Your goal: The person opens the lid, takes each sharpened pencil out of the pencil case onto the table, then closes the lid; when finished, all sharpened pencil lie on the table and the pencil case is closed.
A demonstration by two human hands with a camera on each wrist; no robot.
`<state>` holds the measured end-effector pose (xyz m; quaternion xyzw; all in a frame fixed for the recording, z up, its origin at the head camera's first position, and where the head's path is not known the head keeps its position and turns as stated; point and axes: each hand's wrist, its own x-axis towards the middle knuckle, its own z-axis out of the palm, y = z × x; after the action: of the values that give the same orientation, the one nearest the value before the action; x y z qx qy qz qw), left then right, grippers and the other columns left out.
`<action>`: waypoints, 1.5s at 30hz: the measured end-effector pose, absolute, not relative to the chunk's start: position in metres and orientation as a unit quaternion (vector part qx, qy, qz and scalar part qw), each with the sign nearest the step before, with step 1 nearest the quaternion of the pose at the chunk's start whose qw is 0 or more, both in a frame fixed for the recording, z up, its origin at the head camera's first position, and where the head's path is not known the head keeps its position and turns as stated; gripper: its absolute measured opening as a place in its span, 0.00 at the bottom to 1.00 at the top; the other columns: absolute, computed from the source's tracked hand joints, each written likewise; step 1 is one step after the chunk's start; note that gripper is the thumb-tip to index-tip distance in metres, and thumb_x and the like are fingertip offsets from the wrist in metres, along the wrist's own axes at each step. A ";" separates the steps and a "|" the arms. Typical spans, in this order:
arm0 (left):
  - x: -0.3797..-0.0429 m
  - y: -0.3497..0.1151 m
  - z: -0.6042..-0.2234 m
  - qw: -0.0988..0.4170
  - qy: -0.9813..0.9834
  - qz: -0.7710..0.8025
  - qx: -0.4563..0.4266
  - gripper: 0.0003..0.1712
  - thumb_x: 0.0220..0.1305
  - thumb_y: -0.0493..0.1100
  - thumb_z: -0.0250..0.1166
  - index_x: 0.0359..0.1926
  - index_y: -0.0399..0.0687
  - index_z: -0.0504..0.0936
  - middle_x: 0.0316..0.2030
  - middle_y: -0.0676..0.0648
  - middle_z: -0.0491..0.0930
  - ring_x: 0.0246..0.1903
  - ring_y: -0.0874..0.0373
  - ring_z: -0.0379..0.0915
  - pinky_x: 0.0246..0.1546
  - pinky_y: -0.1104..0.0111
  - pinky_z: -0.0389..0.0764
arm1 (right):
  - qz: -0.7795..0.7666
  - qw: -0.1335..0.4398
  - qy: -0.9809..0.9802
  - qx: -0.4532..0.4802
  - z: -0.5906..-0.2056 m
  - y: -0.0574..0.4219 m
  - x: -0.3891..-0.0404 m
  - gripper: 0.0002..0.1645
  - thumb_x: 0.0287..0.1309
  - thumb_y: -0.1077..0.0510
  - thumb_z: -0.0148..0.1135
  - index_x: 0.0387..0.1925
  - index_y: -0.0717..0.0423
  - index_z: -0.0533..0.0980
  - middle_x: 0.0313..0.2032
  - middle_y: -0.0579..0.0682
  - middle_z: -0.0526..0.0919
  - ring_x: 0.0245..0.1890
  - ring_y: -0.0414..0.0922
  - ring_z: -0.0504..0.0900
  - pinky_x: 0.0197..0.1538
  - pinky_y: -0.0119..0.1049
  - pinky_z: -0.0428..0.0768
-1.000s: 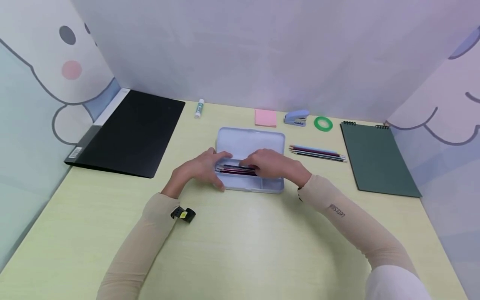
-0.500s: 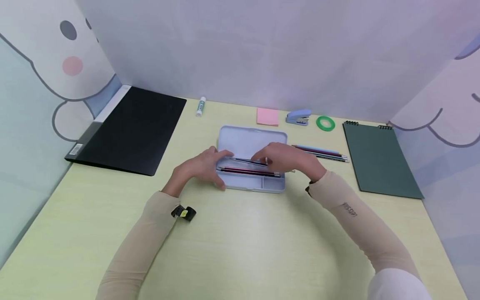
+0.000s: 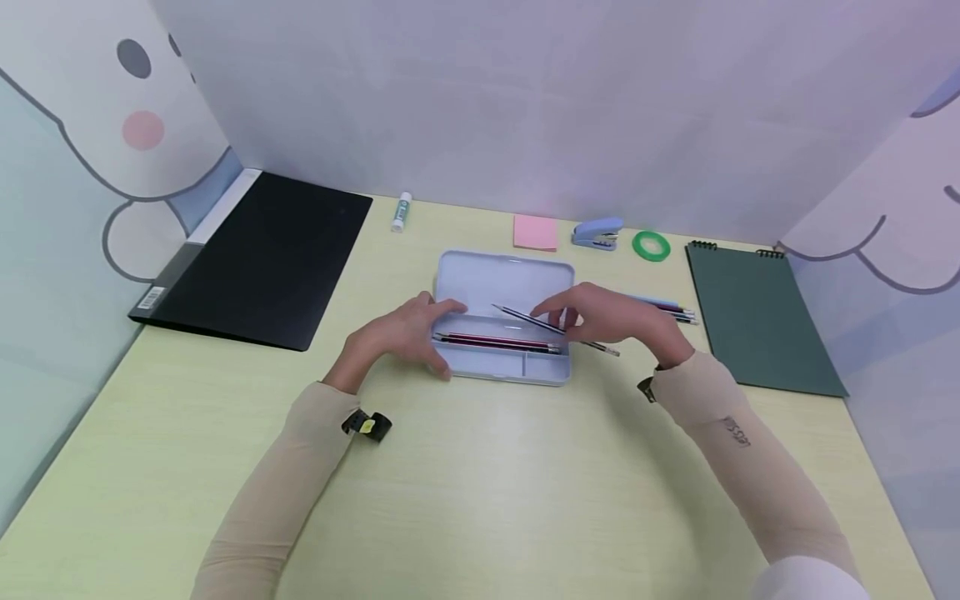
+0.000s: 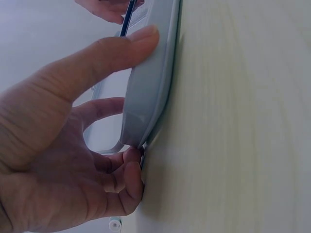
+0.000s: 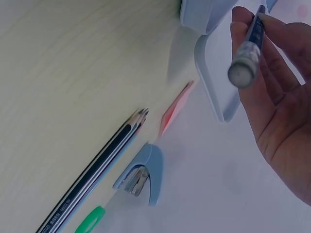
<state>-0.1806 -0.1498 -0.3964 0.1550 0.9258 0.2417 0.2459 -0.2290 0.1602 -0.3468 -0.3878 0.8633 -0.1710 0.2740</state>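
Striped pencil (image 3: 515,313) pinched in my right hand (image 3: 600,312), over the case (image 3: 472,364) that my left hand (image 3: 408,333) grips.
It slants, tip towards my left fingertips, eraser nearer me below the right hand; the pencils inside (image 3: 495,341) run almost straight between my hands.

The right grip (image 3: 600,313) now sits farther right, pinching the striped pencil (image 3: 517,314) (tilted more steeply) above the pencil case (image 3: 487,275).
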 end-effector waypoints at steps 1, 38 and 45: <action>-0.181 -0.150 -0.396 0.246 0.926 0.242 0.155 0.59 0.41 0.52 0.83 0.74 0.63 0.61 0.54 0.39 0.65 0.48 0.47 0.67 0.44 0.60 0.72 | -0.173 0.273 0.864 -0.385 -0.346 0.163 -0.229 0.29 0.57 0.72 0.61 0.61 0.56 0.77 0.45 0.54 0.85 0.42 0.46 0.85 0.48 0.42 0.82; -0.182 -0.153 -0.396 0.249 0.923 0.250 0.155 0.59 0.42 0.51 0.83 0.75 0.63 0.61 0.56 0.39 0.64 0.52 0.47 0.66 0.50 0.56 0.72 | -0.195 0.187 0.919 -0.286 -0.362 0.283 -0.233 0.27 0.55 0.74 0.60 0.58 0.62 0.78 0.43 0.54 0.85 0.41 0.46 0.83 0.41 0.37 0.79; -0.181 -0.152 -0.396 0.251 0.921 0.253 0.155 0.59 0.42 0.51 0.82 0.75 0.63 0.61 0.56 0.39 0.64 0.52 0.47 0.65 0.50 0.57 0.72 | -0.169 0.185 0.933 -0.259 -0.374 0.283 -0.236 0.26 0.55 0.75 0.56 0.57 0.64 0.79 0.42 0.57 0.84 0.40 0.49 0.80 0.41 0.42 0.77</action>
<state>-0.1808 -0.1517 -0.3960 0.1551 0.9213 0.2530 0.2513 -0.2358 0.2825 -0.3736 -0.2589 0.9329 -0.1694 0.1846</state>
